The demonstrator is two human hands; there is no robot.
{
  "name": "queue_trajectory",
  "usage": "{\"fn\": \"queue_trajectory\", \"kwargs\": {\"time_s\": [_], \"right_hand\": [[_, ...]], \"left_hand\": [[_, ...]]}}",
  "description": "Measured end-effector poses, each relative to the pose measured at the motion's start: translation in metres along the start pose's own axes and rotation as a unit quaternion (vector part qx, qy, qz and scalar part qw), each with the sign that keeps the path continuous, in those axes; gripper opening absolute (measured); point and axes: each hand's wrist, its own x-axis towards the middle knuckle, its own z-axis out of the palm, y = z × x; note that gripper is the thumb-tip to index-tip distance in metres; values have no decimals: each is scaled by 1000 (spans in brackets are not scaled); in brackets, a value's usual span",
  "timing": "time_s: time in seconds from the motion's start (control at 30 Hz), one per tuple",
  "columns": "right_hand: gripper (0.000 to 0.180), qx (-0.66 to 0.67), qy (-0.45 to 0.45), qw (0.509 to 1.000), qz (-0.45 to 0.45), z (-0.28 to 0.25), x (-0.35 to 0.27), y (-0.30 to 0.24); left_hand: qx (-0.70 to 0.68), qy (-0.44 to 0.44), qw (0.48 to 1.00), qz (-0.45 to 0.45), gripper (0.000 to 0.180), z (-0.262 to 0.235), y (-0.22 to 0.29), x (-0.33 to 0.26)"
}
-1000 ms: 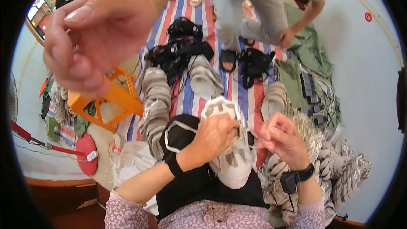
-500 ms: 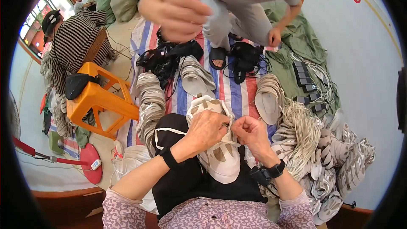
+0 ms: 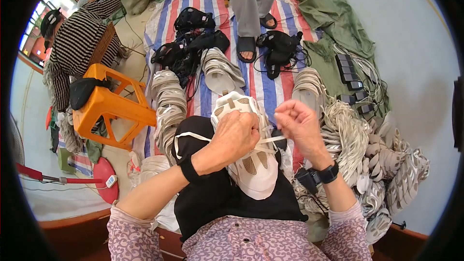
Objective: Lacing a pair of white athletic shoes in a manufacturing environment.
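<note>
A white and beige sneaker [image 3: 256, 176] rests on the black cloth [image 3: 208, 208] over my lap, its toe toward me. My left hand [image 3: 232, 137] is closed over the lacing, fingertips curled and partly hidden, gripping the pale shoelace. One loose length of that shoelace [image 3: 188, 135] loops out to the left across the cloth. Right of the shoe, my right hand [image 3: 300, 125] is raised with curled fingers. A flat stretch of lace runs from the eyelets to this hand, which appears to pinch it; the exact grip is partly hidden.
Nested shoe stacks [image 3: 169, 101] stand left, ahead and right on the striped sheet [image 3: 261, 87]. Bundled laces [image 3: 345, 135] and sneakers [image 3: 406, 179] lie at right. An orange stool [image 3: 113, 111] stands left. A person's legs [image 3: 244, 5] are ahead, near black corded items [image 3: 280, 48].
My right hand has moved up and right, away from the shoe, and a lace stretches toward it. My left hand stays on the lacing. The person ahead has straightened; their hands have left view.
</note>
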Motion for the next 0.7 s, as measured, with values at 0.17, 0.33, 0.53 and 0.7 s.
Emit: {"fn": "queue_trajectory", "kwargs": {"time_s": [0.17,0.33,0.53,0.7], "right_hand": [[6,-163,81,974,-131,-33,34,-18],[9,-363,203,885,-209,-57,63,-63],[24,-399,-156,859,-281,24,-21,-13],[29,-508,-107,780,-351,45,-26,0]], "left_hand": [[157,59,984,62,6,-25,-22,-8],[233,167,955,-71,5,-142,-88,-32],[179,149,953,-195,8,-165,-121,-104],[57,174,955,-235,9,-131,-116,-114]]}}
